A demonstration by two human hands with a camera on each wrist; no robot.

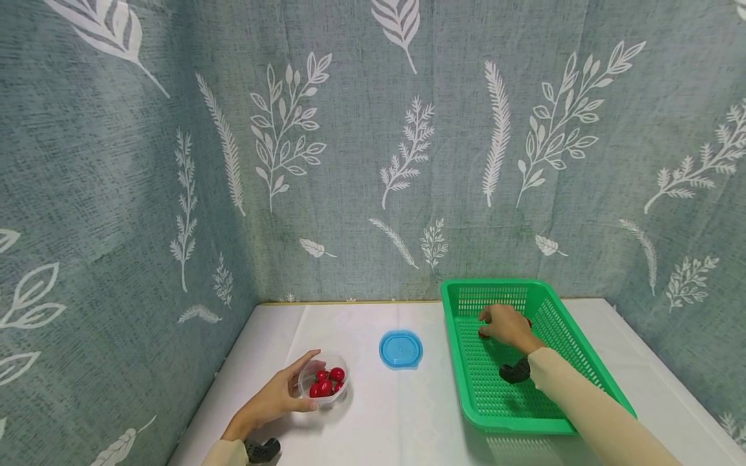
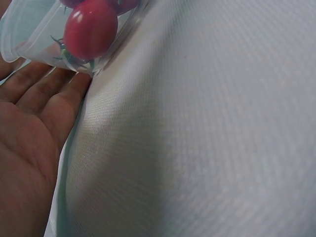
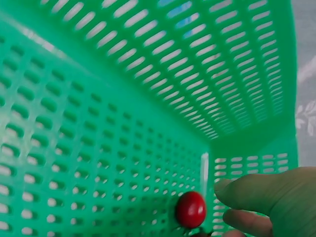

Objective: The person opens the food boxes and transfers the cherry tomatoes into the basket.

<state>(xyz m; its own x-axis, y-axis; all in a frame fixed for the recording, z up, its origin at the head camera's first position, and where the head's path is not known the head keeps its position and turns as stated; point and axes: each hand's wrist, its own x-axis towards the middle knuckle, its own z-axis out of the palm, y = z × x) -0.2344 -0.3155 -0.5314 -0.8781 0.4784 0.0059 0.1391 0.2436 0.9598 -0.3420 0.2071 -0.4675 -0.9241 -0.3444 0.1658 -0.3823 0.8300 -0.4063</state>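
Observation:
A clear plastic tub [image 1: 332,396] with several red cherry tomatoes [image 1: 324,388] inside stands at the left of the table. My left hand [image 1: 278,396] holds it from the left, thumb at the near side and fingers at the far side. In the left wrist view, the fingers touch the tub's wall beside a tomato [image 2: 91,29] with green sepals. Inside the green basket [image 1: 474,388], my right hand [image 1: 508,325] reaches down with bent fingers close to a cherry tomato [image 3: 191,210]. A gap shows between them. Another tomato [image 1: 528,321] is mostly hidden behind the hand.
A blue lid [image 1: 401,349] lies on the white table [image 1: 402,414] between the tub and the basket. The basket has high slotted walls. Behind and at both sides hangs a grey-green leaf-patterned cloth [image 1: 350,162].

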